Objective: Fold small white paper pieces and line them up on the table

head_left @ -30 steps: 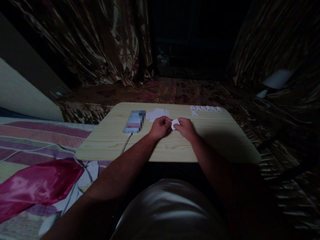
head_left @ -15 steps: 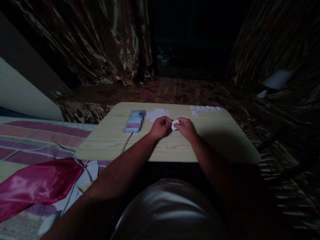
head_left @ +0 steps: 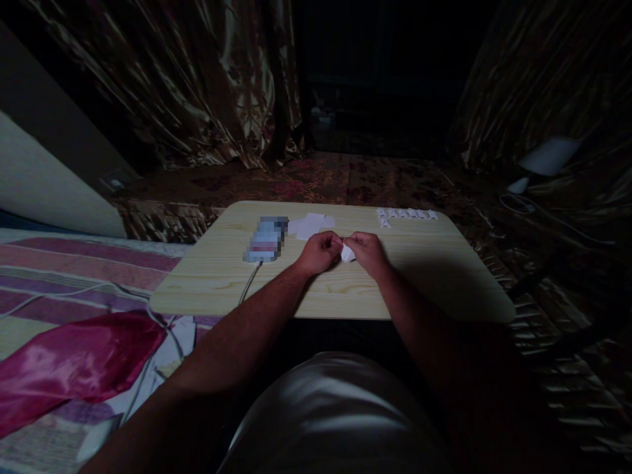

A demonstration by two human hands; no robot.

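Between my two hands, over the middle of the wooden table (head_left: 207, 283), is a small folded piece of white paper (head_left: 347, 254). My left hand (head_left: 320, 252) pinches its upper left edge with thumb and forefinger. My right hand (head_left: 366, 249) grips it from the other side, the fingers closed and covering part of it. Flat white paper sheets (head_left: 311, 226) lie overlapped just beyond my left hand. Several small folded paper pieces (head_left: 412, 214) stand in a row near the table's far right edge, with a single one below the row's left end.
A blurred-out phone-like device (head_left: 265, 240) with a cable (head_left: 249, 283) lies on the table's left. Left of the table, a bed with striped cloth (head_left: 123, 263) holds a shiny pink fabric (head_left: 83, 368). A white lamp (head_left: 550, 157) stands at the far right. Patterned curtains (head_left: 237, 85) hang behind.
The folded paper has turned and tilted between my fingers, so its lower part now points down. My hands have drawn slightly closer together at its top edge.
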